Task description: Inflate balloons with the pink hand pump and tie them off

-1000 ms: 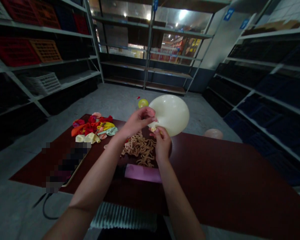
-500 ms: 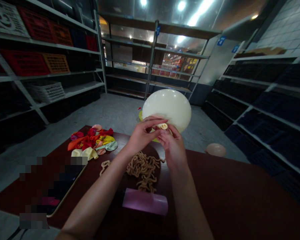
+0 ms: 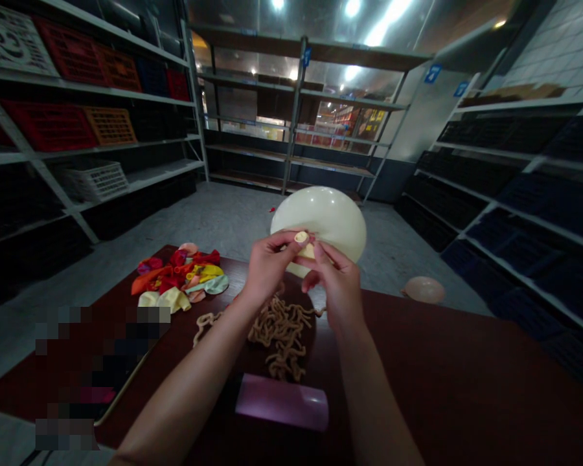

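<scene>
A large inflated cream-white balloon [image 3: 320, 210] is held out over the table's far edge, its rolled mouth turned up toward me. My left hand [image 3: 272, 255] pinches the neck just beside that mouth. The fingers of my right hand [image 3: 337, 272] close on the neck from the other side, its lower fingers curled beneath. Below my wrists lies a tangled heap of tan cord [image 3: 279, 327] on the dark red-brown table [image 3: 447, 375]. Nearer to me a shiny purple cylinder [image 3: 282, 402] rests on its side.
Limp balloons in several colours [image 3: 179, 275] are piled at the table's far left. A flat, gold-edged object [image 3: 126, 382], mostly blurred out, lies at the left. On the floor beyond is a small pinkish balloon [image 3: 424, 290]. Shelving with crates [image 3: 53, 126] lines the walls.
Both hands have shifted slightly left with the balloon's mouth. The balloon sits a little lower, and my left thumb now presses by the mouth while my right hand has eased back along the neck.
</scene>
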A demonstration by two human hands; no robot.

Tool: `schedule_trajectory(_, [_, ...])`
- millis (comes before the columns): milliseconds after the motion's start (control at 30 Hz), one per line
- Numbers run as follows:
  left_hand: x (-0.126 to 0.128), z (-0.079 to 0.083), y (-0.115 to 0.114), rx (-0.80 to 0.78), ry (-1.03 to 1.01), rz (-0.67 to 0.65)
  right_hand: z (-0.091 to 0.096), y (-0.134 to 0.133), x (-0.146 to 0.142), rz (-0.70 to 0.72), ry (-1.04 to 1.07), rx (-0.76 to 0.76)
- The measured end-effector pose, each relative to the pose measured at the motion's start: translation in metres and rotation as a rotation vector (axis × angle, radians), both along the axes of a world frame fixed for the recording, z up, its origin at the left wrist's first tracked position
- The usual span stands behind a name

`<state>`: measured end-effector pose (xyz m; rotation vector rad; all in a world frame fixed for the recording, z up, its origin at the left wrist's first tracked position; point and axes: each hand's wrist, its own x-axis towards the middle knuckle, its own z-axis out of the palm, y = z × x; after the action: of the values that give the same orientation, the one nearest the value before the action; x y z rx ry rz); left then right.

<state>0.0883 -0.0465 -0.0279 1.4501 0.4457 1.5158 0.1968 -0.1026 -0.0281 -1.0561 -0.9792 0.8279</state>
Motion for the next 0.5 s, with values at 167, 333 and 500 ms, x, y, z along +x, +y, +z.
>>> schedule_trajectory(167, [-0.001, -0.003, 0.005, -0.216, -0.122, -0.151, 0.0, 0.002, 0.004, 0.141, 0.112, -0.013])
schedule_trajectory(333, [-0.003, -0.001, 0.002, 0.023, 0.076, -0.09, 0.007, -0.004, 0.007, 0.108, 0.024, 0.029])
schedule_trajectory(500, [-0.006, 0.001, 0.002, 0.359, 0.313, -0.053, 0.008, -0.003, 0.017, 0.144, -0.019, -0.052])
